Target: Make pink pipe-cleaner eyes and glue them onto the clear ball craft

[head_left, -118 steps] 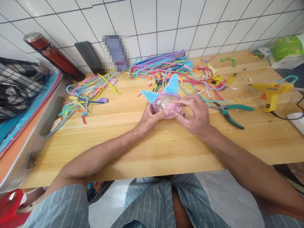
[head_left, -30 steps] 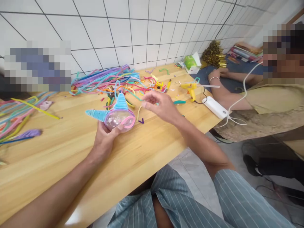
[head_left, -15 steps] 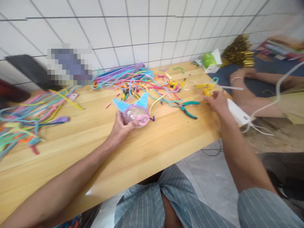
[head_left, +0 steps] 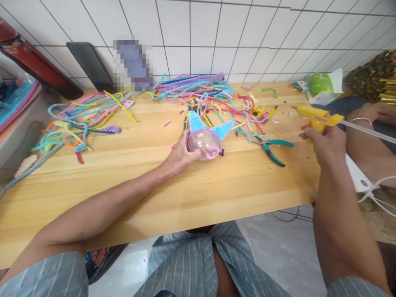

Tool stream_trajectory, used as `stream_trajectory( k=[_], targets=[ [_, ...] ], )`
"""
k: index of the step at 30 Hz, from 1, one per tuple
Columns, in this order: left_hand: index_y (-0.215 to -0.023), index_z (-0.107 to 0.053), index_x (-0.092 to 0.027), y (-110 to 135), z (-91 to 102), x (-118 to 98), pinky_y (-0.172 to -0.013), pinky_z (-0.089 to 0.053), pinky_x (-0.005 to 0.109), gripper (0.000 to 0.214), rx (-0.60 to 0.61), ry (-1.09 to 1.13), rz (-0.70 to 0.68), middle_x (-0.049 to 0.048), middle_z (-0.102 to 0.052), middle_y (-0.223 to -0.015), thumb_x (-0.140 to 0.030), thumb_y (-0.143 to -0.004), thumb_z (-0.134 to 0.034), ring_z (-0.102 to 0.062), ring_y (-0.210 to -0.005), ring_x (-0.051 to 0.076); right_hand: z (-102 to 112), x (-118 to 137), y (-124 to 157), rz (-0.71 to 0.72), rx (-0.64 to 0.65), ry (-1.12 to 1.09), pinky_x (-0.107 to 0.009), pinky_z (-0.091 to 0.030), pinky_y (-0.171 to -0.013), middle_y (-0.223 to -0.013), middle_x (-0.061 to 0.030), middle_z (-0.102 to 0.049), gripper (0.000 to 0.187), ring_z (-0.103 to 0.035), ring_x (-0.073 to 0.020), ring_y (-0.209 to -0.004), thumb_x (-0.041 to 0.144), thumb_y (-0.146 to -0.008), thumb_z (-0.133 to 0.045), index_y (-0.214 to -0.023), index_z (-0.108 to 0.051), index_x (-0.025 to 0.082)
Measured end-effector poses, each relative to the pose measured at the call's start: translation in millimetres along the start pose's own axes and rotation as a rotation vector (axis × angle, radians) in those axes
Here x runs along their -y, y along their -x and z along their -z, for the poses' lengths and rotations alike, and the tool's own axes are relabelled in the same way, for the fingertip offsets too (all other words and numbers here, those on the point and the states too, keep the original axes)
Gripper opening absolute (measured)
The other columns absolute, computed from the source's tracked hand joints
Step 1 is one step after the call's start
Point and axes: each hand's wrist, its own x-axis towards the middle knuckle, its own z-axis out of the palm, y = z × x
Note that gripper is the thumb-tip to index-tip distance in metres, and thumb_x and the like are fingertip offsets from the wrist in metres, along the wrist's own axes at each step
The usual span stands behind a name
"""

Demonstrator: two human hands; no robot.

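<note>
My left hand [head_left: 182,150] is closed around a clear plastic ball [head_left: 201,140] above the middle of the table. Two blue pointed ears [head_left: 196,122] rise from the ball's purple rim, and a pink ring [head_left: 213,152] sits on its front near my thumb. At the right, my right hand [head_left: 329,142] grips a yellow hot glue gun [head_left: 318,116], with a clear glue stick [head_left: 368,130] sticking out of its back. Teal-handled pliers [head_left: 272,149] lie open on the table between my hands.
Bundles of coloured pipe cleaners [head_left: 194,88] lie along the tiled wall, with another tangle [head_left: 80,119] at the left. A dark red cylinder [head_left: 43,62] and a black object [head_left: 91,66] lean at the back left. Another person's arm [head_left: 360,136] rests beyond a white power strip [head_left: 359,177].
My right hand has lifted the glue gun, its fingers now wrapped around it. The view has swung left, and the ball in my left hand has turned a little.
</note>
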Motion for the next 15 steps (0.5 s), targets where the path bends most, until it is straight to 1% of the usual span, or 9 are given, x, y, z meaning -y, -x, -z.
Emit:
stream_trajectory(
  k=[1,3,4,5,7,8,10,13,15],
  targets=[
    [-0.139,-0.061,-0.024,-0.1,0.7,-1.2,-0.121,-0.054,0.059,0.089,-0.013,-0.029,0.004,0.0120,-0.074,-0.139,-0.063,-0.067,-0.097,-0.070,-0.133,0.041,-1.0,12.4,9.9,-0.035,-0.043,-0.175,-0.046,-0.046,-0.071,-0.085,-0.0095,-0.072,0.016,-0.060,-0.0216,-0.066,0.034,-0.073,-0.081,-0.076,-0.066,0.031],
    [-0.141,-0.061,-0.023,-0.4,2.8,-3.1,-0.123,-0.052,0.062,0.090,-0.031,-0.074,0.006,0.0135,-0.073,-0.142,-0.060,-0.067,-0.097,-0.068,-0.136,0.043,-2.2,41.1,31.0,0.026,-0.077,-0.405,-0.048,-0.048,-0.070,-0.100,-0.0137,-0.077,0.022,-0.065,-0.0246,-0.075,0.037,-0.062,-0.084,-0.076,-0.069,0.031],
    [-0.143,-0.061,-0.023,-0.4,3.9,-3.7,-0.124,-0.051,0.062,0.090,-0.029,-0.085,-0.004,0.0142,-0.071,-0.145,-0.059,-0.068,-0.096,-0.067,-0.138,0.044,-2.3,55.8,41.2,0.042,-0.027,-0.452,-0.047,-0.048,-0.069,-0.106,-0.0137,-0.078,0.025,-0.066,-0.0248,-0.077,0.037,-0.059,-0.087,-0.076,-0.070,0.031],
    [-0.145,-0.061,-0.023,-0.2,4.8,-4.2,-0.125,-0.051,0.061,0.090,-0.023,-0.090,-0.022,0.0144,-0.070,-0.149,-0.058,-0.070,-0.096,-0.066,-0.141,0.044,-2.2,69.6,50.5,0.032,0.036,-0.480,-0.047,-0.047,-0.068,-0.106,-0.0129,-0.079,0.027,-0.064,-0.0232,-0.074,0.036,-0.057,-0.091,-0.076,-0.073,0.031],
    [-0.148,-0.060,-0.025,1.0,5.5,-5.0,-0.125,-0.052,0.059,0.089,-0.003,-0.105,-0.066,0.0135,-0.069,-0.152,-0.057,-0.073,-0.095,-0.065,-0.143,0.043,-1.5,92.3,65.7,0.012,0.208,-0.473,-0.049,-0.048,-0.068,-0.100,-0.0121,-0.081,0.029,-0.059,-0.0205,-0.066,0.040,-0.058,-0.099,-0.077,-0.078,0.031],
    [-0.150,-0.060,-0.025,1.8,5.3,-5.4,-0.125,-0.052,0.058,0.087,0.005,-0.119,-0.085,0.0129,-0.069,-0.151,-0.057,-0.076,-0.093,-0.065,-0.142,0.042,-1.5,100.5,71.5,0.016,0.282,-0.466,-0.049,-0.050,-0.069,-0.095,-0.0115,-0.081,0.032,-0.059,-0.0209,-0.066,0.043,-0.058,-0.103,-0.076,-0.079,0.031],
    [-0.152,-0.060,-0.025,2.9,3.7,-6.1,-0.126,-0.051,0.058,0.084,0.002,-0.151,-0.128,0.0130,-0.070,-0.149,-0.056,-0.080,-0.090,-0.066,-0.141,0.041,-3.2,111.3,79.7,0.047,0.411,-0.441,-0.050,-0.055,-0.071,-0.090,-0.0110,-0.082,0.037,-0.064,-0.0243,-0.070,0.053,-0.060,-0.107,-0.078,-0.082,0.032],
    [-0.152,-0.061,-0.021,1.6,0.9,-6.5,-0.129,-0.049,0.057,0.081,-0.017,-0.182,-0.224,0.0159,-0.069,-0.151,-0.051,-0.082,-0.086,-0.064,-0.145,0.042,-10.9,120.0,85.9,0.110,0.617,-0.318,-0.048,-0.058,-0.069,-0.086,-0.0101,-0.082,0.044,-0.070,-0.0273,-0.074,0.070,-0.069,-0.102,-0.087,-0.089,0.033],
    [-0.152,-0.060,-0.019,-0.8,0.5,-6.6,-0.130,-0.048,0.056,0.081,-0.006,-0.154,-0.270,0.0164,-0.069,-0.152,-0.046,-0.080,-0.086,-0.063,-0.146,0.042,-18.7,125.2,87.7,0.163,0.748,-0.242,-0.047,-0.062,-0.068,-0.085,-0.0086,-0.082,0.044,-0.071,-0.0274,-0.074,0.073,-0.075,-0.097,-0.093,-0.091,0.034]
  ],
)
